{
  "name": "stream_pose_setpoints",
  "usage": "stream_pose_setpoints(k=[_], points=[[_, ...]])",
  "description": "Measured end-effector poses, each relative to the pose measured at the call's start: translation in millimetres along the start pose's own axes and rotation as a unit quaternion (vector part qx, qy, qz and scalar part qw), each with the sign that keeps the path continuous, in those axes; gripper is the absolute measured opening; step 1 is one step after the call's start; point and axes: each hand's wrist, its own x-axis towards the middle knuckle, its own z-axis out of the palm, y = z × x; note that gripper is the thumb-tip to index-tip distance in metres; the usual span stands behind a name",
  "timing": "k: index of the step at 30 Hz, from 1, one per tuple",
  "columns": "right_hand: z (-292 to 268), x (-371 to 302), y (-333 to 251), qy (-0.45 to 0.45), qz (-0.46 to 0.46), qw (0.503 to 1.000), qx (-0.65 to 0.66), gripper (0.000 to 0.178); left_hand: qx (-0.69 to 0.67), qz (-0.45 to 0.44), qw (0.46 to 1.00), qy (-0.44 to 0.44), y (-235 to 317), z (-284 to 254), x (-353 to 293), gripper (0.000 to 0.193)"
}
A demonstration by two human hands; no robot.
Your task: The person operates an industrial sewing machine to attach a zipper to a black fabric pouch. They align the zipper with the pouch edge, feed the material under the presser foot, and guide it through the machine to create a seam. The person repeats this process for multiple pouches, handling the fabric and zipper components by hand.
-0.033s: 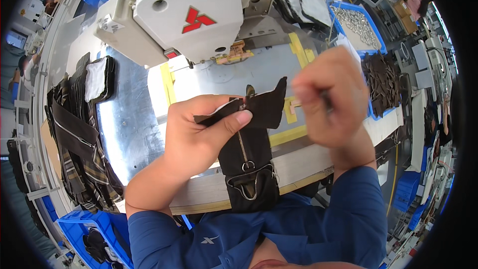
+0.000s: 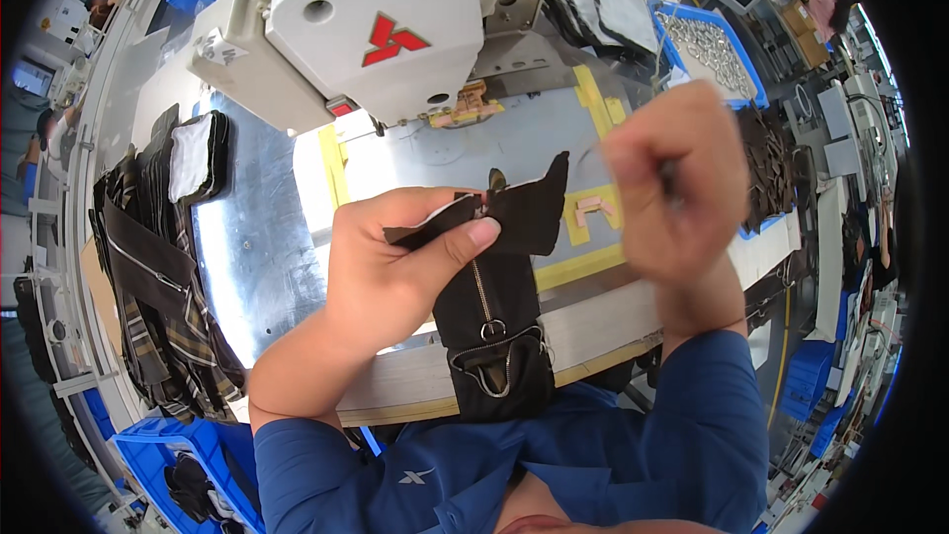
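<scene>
My left hand (image 2: pixel 390 267) pinches a dark fabric piece (image 2: pixel 529 216) between thumb and fingers, just in front of the sewing machine head (image 2: pixel 376 15). One corner of the cloth sticks up on its right, and a pale edge shows along its top. From under the hand a dark strip with a metal zipper (image 2: pixel 482 297) hangs over the front table edge, with a ring and a looped zipper at its lower part. Off to the right, my right hand (image 2: pixel 682 183) is raised and closed, apart from the cloth. Motion blurs it; something dark shows within the fingers, too unclear to name.
Dark and plaid fabric pieces (image 2: pixel 148 326) and white-topped pads (image 2: pixel 198 158) lie at the left. More pads (image 2: pixel 598 10) sit behind. At right are a blue tray (image 2: pixel 759 94) of small metal parts and dark strips (image 2: pixel 763 163). Below left stands a blue crate (image 2: pixel 148 445).
My right hand has shifted a little to the right, away from the cloth, uncovering a small pinkish piece on the machine bed. The left hand and the fabric have stayed in place.
</scene>
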Motion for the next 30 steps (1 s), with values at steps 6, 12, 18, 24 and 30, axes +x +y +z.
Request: stream_pose_setpoints(k=[6, 12, 18, 24, 30], points=[[-9, 2, 34, -0.008, 0.195, 0.944, -0.265, 0.012, 0.004, 0.010, 1.000, 0.014, -3, -2, 2, 0.016], [1, -27, 90, -0.318, 0.249, 0.856, -0.323, 0.026, -0.011, 0.016, 1.000, 0.015, -6, 0, 4, 0.015], [14, 4, 8, -0.177, 0.089, 0.968, 0.150, 0.027, 0.024, 0.008, 1.000, 0.007, -6, 5, 2, 0.014], [18, -7, -21, -0.201, 0.035, 0.974, 0.099, 0.021, 0.084, 0.086, 0.993, -0.003, -20, 8, 3, 0.014], [19, -8, -21, -0.194, 0.026, 0.976, 0.092, 0.019, 0.168, 0.151, 0.974, 0.005, -23, 7, 9, 0.017]])
